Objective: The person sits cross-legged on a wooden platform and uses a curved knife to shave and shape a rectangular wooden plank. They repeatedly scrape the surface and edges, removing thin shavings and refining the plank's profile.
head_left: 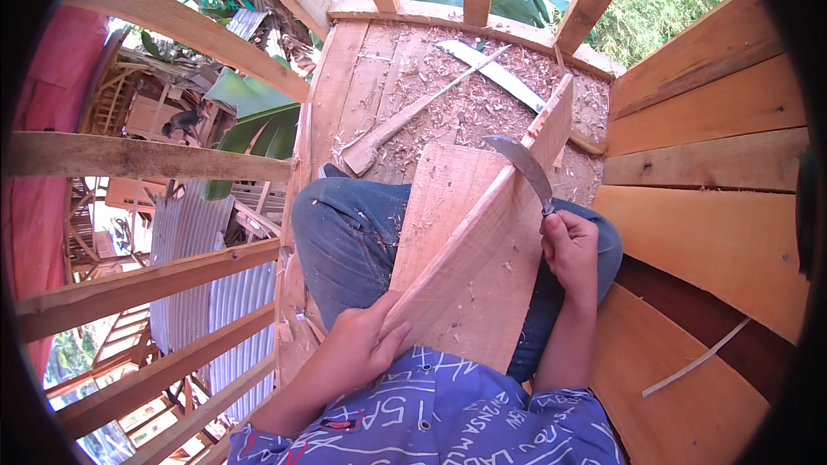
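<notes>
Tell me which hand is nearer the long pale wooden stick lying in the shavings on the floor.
Left. The left hand grips the board's lower edge below the long pale wooden stick; the right hand holds the curved knife farther right.

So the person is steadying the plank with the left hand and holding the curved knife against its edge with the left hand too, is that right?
Not quite. The left hand does steady the plank, but the curved knife is in the right hand, its blade against the plank's upper edge. The head view shows both hands apart, one on each side of the plank.
</notes>
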Demonstrator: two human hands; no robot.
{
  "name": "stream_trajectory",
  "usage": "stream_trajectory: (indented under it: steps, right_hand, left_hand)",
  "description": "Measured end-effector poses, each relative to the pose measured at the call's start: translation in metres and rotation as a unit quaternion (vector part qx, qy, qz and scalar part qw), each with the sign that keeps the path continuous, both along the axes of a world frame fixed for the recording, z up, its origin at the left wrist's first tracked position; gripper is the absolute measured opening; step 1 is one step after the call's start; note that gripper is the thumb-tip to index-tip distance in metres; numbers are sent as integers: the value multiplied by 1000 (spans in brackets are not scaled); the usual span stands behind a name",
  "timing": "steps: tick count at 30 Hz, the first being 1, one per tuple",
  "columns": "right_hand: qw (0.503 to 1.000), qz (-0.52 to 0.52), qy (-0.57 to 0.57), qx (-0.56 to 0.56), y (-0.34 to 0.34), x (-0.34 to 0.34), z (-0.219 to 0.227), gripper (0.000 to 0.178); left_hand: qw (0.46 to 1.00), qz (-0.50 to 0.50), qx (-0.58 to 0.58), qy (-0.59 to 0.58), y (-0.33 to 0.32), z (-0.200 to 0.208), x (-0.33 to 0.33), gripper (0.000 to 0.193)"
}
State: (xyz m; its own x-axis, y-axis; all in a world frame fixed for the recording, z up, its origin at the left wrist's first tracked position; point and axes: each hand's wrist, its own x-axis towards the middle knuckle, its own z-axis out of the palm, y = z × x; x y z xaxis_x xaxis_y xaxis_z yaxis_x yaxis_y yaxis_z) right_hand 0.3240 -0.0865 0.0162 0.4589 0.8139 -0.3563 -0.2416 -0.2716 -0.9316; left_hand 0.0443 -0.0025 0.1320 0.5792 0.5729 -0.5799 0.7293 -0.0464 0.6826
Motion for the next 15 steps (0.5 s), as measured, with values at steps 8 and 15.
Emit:
stream_trajectory:
  steps: [8,15]
  right_hand:
    - [982,-90,-164,19,0,-29,-12,31]
    - [889,-194,-415,13,6,-14,-14,38]
  left_hand:
    - [1000,3,0,-11,-4,0,-6,32]
    - [999,21,5,-33,-10,1,-12,29]
